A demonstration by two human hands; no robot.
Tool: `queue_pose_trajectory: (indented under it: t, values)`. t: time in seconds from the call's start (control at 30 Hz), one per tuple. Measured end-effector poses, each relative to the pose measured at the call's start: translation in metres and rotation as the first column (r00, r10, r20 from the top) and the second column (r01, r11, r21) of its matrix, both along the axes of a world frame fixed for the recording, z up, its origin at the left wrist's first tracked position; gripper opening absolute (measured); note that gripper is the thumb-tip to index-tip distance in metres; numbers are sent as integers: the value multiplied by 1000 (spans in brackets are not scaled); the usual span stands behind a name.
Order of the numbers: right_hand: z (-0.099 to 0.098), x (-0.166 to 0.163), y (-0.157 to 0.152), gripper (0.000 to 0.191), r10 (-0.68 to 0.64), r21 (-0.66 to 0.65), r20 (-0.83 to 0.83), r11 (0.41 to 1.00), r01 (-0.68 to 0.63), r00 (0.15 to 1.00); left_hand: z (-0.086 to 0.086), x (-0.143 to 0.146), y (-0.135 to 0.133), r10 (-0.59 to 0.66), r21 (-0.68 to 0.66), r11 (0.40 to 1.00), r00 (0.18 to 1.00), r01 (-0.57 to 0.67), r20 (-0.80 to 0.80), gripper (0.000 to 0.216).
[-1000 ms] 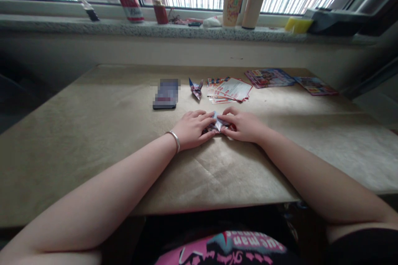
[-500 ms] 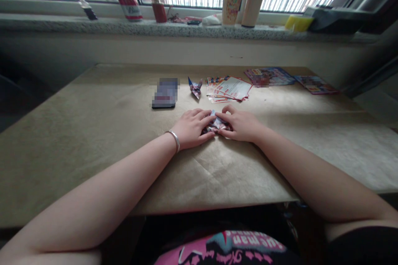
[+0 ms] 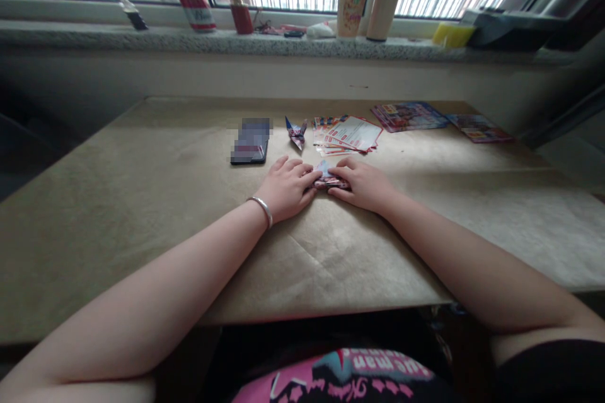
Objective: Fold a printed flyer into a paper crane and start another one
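Between my hands on the table lies a small folded sheet of printed paper, pinkish below with a pale blue-white point at the top. My left hand, with a silver bangle at the wrist, closes its fingertips on the paper's left side. At the right side, my right hand grips the paper between thumb and fingers. Part of the paper is hidden under the fingertips. Just beyond the hands stands a folded paper crane with a blue tip.
A phone lies left of the crane. Fanned printed cards are to its right, with colourful booklets farther back. Along the windowsill stand a red can, a red bottle and a patterned cup.
The paper's near part has been folded up, so it looks flatter and narrower. Both hands have shifted slightly away from me, and my left fingers have spread a little.
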State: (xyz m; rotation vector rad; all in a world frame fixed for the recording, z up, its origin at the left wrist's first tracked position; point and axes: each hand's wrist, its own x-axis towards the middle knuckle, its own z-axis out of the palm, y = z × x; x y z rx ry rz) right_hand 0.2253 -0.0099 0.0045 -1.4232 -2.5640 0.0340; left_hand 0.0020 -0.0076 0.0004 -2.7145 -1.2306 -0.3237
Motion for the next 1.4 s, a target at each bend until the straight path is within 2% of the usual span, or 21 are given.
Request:
queue_pose_trajectory:
  t: [0.1,0.33,0.73,0.97,1.1,1.27,1.4]
  values:
    - [-1,2,0,48,25,7,-9,1000,-25,1000,-2,-1,3,-1,-32,999,1000,1,9,44]
    - [-1,3,-1,46,68,26,11,997,-68,998,-5,-1,8,-79,-167,982,994,90,71,47]
    - [-4,2,-1,45,73,43,-10,996,-73,997,-6,-1,10,-97,-147,984,995,100,25,47]
    - [-4,4,0,46,71,29,-28,997,-70,997,3,4,11,-136,-121,983,991,135,-3,48]
    - [-3,5,0,46,76,26,-39,997,-75,996,5,10,15,-107,-110,988,994,106,-5,48]
    - [-1,5,-1,47,78,12,-32,997,-77,996,1,16,19,-72,-73,995,996,69,-47,52]
    - [-2,6,-1,49,82,20,-28,996,-82,996,-5,16,18,-51,-64,997,998,49,-21,53]
